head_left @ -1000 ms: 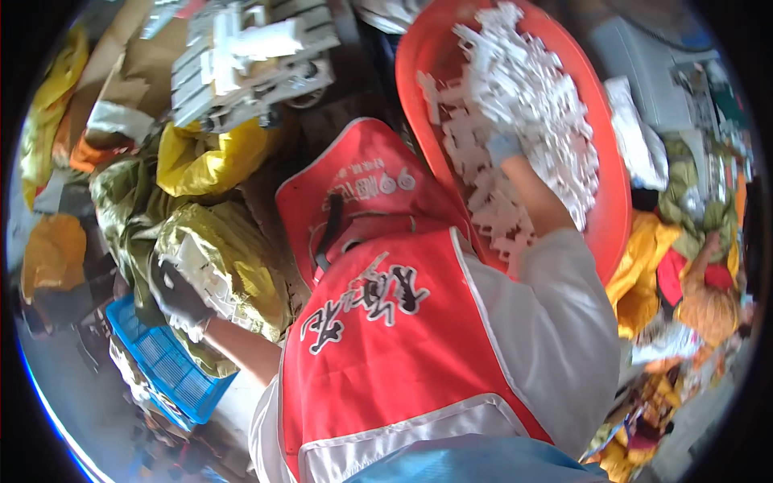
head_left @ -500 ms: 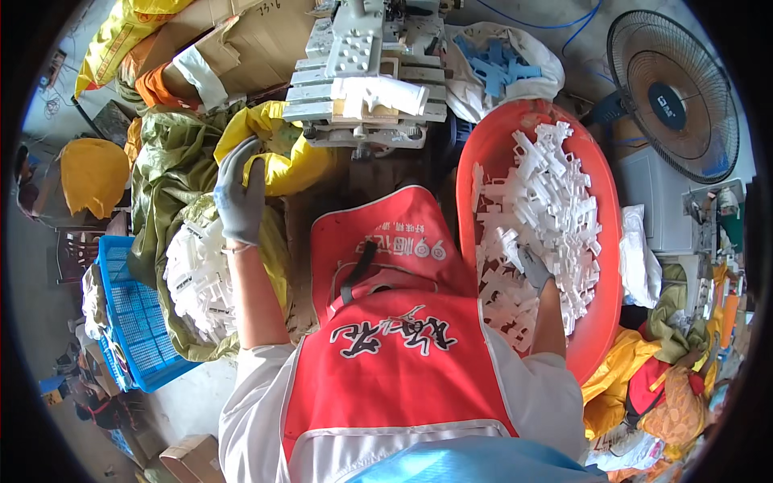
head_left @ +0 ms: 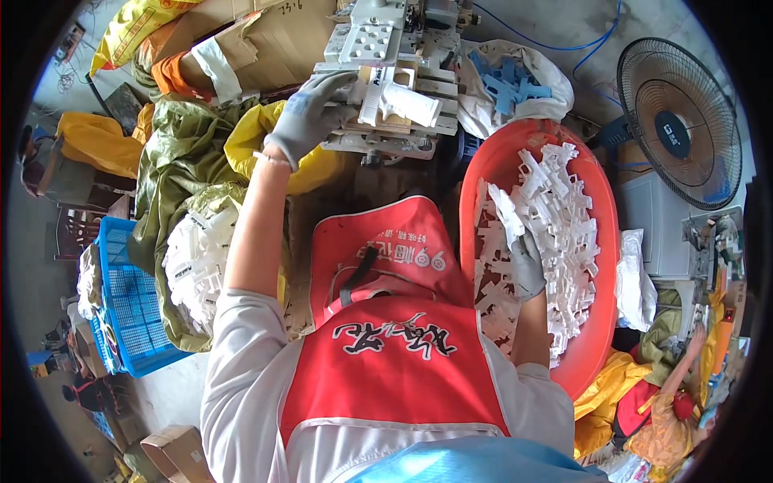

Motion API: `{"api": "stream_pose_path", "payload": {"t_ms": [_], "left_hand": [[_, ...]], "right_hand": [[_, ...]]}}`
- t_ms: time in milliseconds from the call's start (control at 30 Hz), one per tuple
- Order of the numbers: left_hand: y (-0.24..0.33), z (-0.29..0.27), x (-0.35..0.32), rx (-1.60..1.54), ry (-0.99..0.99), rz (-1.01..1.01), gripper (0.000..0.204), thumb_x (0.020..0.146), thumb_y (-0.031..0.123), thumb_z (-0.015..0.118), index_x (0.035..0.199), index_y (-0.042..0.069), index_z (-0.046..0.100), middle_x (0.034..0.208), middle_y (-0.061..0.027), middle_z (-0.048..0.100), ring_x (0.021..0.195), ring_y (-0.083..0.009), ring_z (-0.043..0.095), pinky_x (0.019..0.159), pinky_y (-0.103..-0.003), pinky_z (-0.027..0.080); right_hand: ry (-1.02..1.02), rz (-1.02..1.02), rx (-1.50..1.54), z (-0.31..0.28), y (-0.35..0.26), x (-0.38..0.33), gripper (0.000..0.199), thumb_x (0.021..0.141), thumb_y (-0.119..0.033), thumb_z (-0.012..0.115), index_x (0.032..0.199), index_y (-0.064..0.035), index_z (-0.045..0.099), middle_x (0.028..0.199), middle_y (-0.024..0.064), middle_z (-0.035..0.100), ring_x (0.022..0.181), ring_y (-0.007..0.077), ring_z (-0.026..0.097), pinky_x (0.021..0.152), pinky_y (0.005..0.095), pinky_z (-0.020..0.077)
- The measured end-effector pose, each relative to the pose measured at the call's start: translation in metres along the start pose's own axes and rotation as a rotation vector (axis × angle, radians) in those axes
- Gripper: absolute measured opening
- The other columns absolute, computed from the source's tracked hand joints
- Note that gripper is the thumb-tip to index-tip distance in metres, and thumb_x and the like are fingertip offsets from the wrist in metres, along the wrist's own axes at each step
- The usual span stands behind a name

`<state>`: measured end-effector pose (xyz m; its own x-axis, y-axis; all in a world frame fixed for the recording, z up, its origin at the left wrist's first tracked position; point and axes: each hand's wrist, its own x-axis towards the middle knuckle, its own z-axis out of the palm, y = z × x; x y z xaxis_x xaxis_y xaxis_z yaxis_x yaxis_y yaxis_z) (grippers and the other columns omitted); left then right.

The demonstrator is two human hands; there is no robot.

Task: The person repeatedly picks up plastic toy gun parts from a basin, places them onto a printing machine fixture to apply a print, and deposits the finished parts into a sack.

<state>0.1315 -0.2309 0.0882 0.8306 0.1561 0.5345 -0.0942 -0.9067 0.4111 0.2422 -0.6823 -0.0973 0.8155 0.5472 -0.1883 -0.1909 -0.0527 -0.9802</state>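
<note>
My left hand (head_left: 310, 117), in a grey glove, is at the machine's fixture. Its fingers are closed at the left side of a white plastic toy pistol (head_left: 409, 105), which sits tilted over the wooden block there with dark printing on its slide. Over the red tub (head_left: 465, 193), my gloved right hand (head_left: 527, 270) grips another white toy pistol (head_left: 506, 211) that points up and away from me. Beneath it lies a heap of white toy pistols (head_left: 572, 241). The machine (head_left: 374, 44), with a metal plate full of holes, stands straight ahead.
On the left, an open green sack (head_left: 173, 145) holds white toy pistols (head_left: 193, 262) beside a blue crate (head_left: 137, 306). Blue toy pistols (head_left: 506, 84) fill a white sack behind the tub. A fan (head_left: 680, 121) stands far right. Another person (head_left: 664, 419) sits at lower right.
My left hand has moved right and forward from the yellow sack to the fixture, where the toy pistol has turned. My right hand has raised a toy pistol from the heap.
</note>
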Motion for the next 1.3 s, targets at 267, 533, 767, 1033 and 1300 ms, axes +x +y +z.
{"api": "stream_pose_path", "payload": {"t_ms": [267, 533, 767, 1033, 1300], "left_hand": [[-0.016, 0.011, 0.008, -0.303, -0.038, -0.188, 0.040, 0.075, 0.008, 0.068, 0.114, 0.005, 0.059, 0.108, -0.0147, 0.063, 0.097, -0.0288, 0.062, 0.085, -0.034, 0.048], [-0.020, -0.022, -0.056, -0.282, 0.336, -0.350, 0.035, 0.079, 0.003, 0.065, 0.114, 0.004, 0.060, 0.110, -0.0080, 0.065, 0.097, -0.0163, 0.064, 0.085, -0.027, 0.048], [-0.041, -0.073, -0.188, -0.201, 0.524, -0.644, 0.032, 0.083, 0.003, 0.060, 0.115, 0.006, 0.060, 0.115, -0.0055, 0.063, 0.099, -0.0142, 0.061, 0.087, -0.026, 0.047], [-0.023, -0.106, -0.301, -0.002, 0.709, -0.755, 0.030, 0.087, 0.003, 0.059, 0.117, 0.005, 0.058, 0.111, -0.0045, 0.062, 0.100, -0.0146, 0.058, 0.089, -0.029, 0.046], [0.015, -0.162, -0.386, 0.425, 0.819, -0.903, 0.030, 0.089, 0.011, 0.061, 0.118, 0.004, 0.057, 0.111, -0.0094, 0.063, 0.097, -0.0152, 0.061, 0.084, -0.029, 0.048]], "right_hand": [[-0.004, -0.161, 0.188, 0.053, -0.093, 0.032, 0.039, 0.096, -0.011, 0.045, 0.134, -0.0013, 0.042, 0.122, 0.0075, 0.052, 0.109, 0.0139, 0.050, 0.094, 0.0266, 0.0391], [-0.052, -0.963, -0.632, 0.155, -0.180, 0.112, 0.043, 0.080, -0.004, 0.061, 0.122, -0.0074, 0.053, 0.116, 0.0125, 0.056, 0.107, 0.0281, 0.054, 0.092, 0.0359, 0.0429], [-0.152, -0.951, -1.137, 0.197, -0.203, 0.128, 0.042, 0.082, -0.011, 0.059, 0.124, -0.0120, 0.053, 0.113, 0.0142, 0.055, 0.104, 0.0346, 0.054, 0.089, 0.0388, 0.0450], [-0.071, -1.306, -1.507, 0.219, -0.219, 0.111, 0.036, 0.083, -0.018, 0.060, 0.119, -0.0134, 0.057, 0.110, 0.0112, 0.058, 0.099, 0.0344, 0.057, 0.084, 0.0441, 0.0460], [-0.812, -0.976, -0.762, 0.336, -0.141, 0.051, 0.034, 0.086, -0.020, 0.062, 0.113, -0.0006, 0.055, 0.108, 0.0169, 0.059, 0.100, 0.0315, 0.058, 0.086, 0.0382, 0.0465]]}}
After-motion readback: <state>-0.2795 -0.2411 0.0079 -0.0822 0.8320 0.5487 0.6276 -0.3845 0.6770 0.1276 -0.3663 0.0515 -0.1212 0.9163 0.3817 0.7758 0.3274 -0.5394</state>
